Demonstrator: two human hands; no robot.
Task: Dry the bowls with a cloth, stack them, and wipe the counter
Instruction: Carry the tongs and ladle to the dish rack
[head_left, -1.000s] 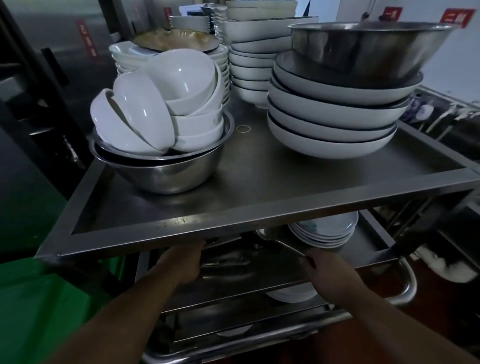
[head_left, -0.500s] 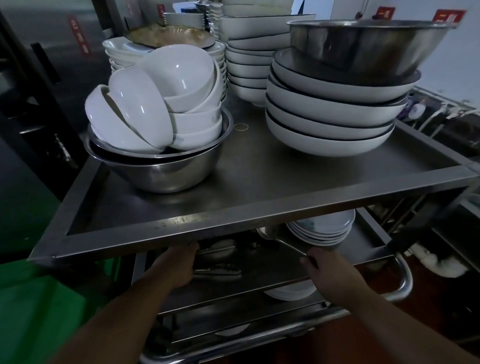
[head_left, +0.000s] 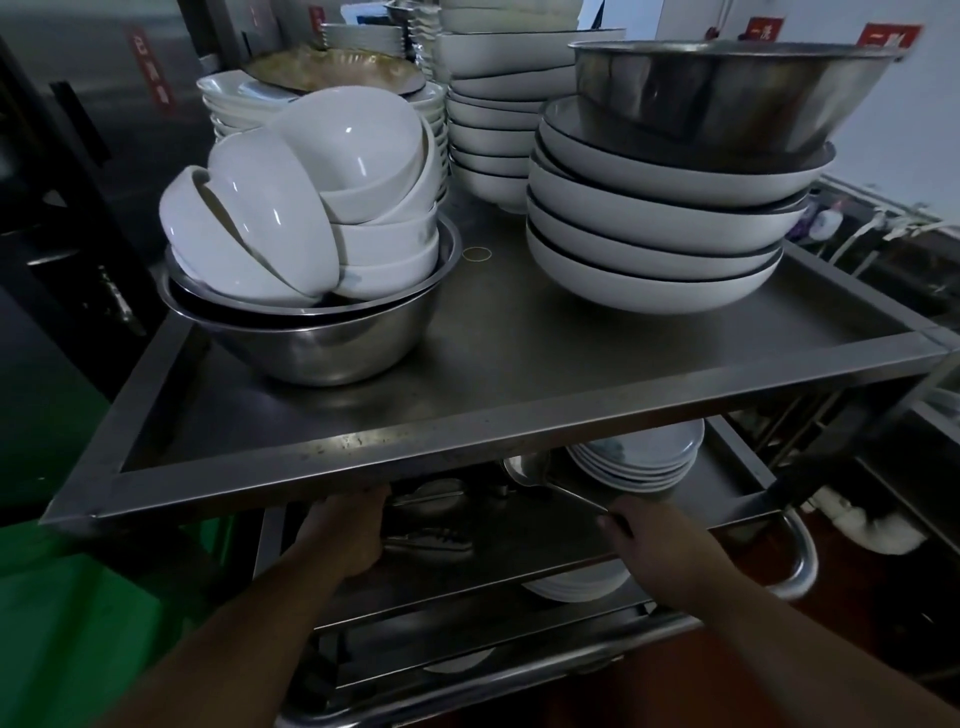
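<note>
Fingers first: the left hand (head_left: 345, 535) has its fingers tucked up under the front lip of the steel cart's top shelf (head_left: 467, 452), so honestly I can't tell whether they're clenched on something or just resting there. The right hand (head_left: 652, 545) has its fingers (head_left: 615, 525) curled around the thin handle of a steel ladle (head_left: 524, 470) lying on the middle shelf.

Compared with a second ago, barely anything changes. Both hands sit in pretty much the same spots and the whole view just creeps a bit closer to the cart. So no bowl is being dried yet, and I don't see a cloth anywhere.

The task stuff is all up top: glossy white rice bowls (head_left: 311, 202) piled crookedly in a round steel basin (head_left: 322, 338) on the left, wide shallow white bowls (head_left: 654, 249) stacked on the right with a big steel mixing bowl (head_left: 727, 88) on top of them. More white plates (head_left: 639, 460) sit on the middle shelf.

Writing: red signs (head_left: 888, 36) on the back wall and a red strip (head_left: 150, 67) on the left have characters, too blurry for me to read.
</note>
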